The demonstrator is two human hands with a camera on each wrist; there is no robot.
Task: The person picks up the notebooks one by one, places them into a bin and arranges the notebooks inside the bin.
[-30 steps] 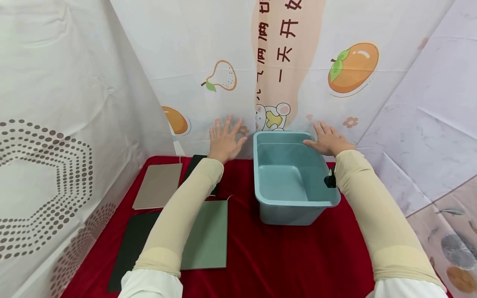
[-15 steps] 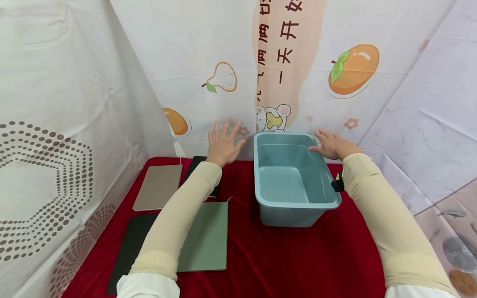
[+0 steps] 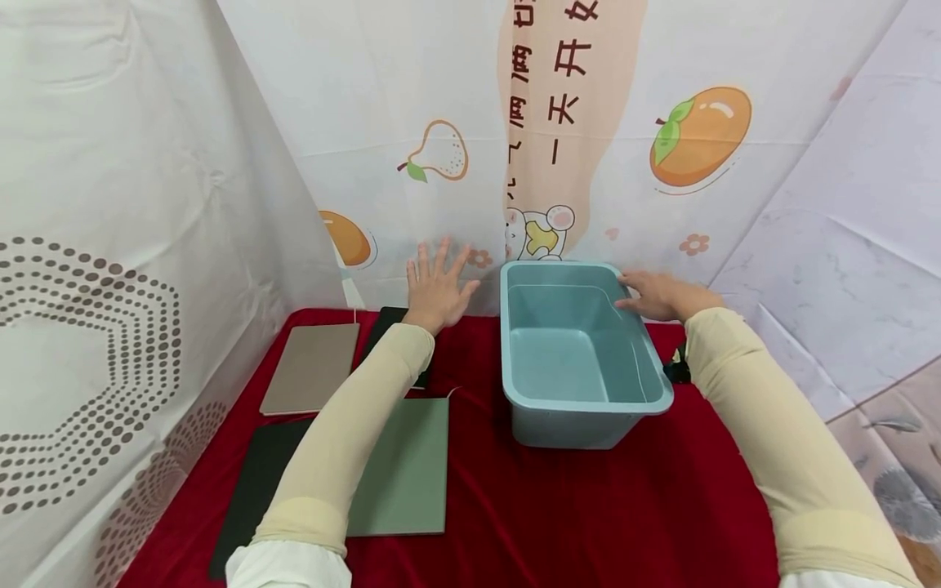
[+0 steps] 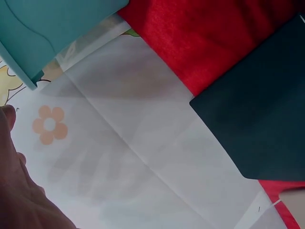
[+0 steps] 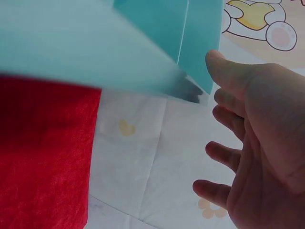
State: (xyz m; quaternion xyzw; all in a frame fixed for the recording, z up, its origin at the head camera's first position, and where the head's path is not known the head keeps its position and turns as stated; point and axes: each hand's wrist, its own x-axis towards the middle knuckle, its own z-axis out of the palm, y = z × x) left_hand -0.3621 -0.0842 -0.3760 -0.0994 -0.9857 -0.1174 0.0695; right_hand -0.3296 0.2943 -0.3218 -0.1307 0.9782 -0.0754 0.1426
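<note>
A grey-blue plastic bin [image 3: 588, 406] stands on the red cloth, with nothing inside it. My left hand [image 3: 437, 290] is raised in front of the back curtain, left of the bin, fingers spread and holding nothing. At the bin's far right corner is my right hand [image 3: 657, 296]. In the right wrist view, the thumb of my right hand [image 5: 274, 114] lies against or just by the bin's corner; contact is unclear. Its other fingers are loosely bent outside the bin, around nothing. Nearest my left hand lies a black notebook [image 3: 380, 327], partly hidden by that arm.
On the left of the red cloth [image 3: 559, 523] lie a taupe notebook [image 3: 312, 367], a green notebook [image 3: 412, 465] and a dark notebook [image 3: 253, 482]. My left forearm covers parts of them. A printed white curtain [image 3: 367, 90] rises behind. A black object [image 3: 678, 366] shows by my right sleeve.
My right hand has moved a little right and down along the bin's far right corner, its fingers now less stretched. My left hand has sunk slightly left. The bin and notebooks stay put.
</note>
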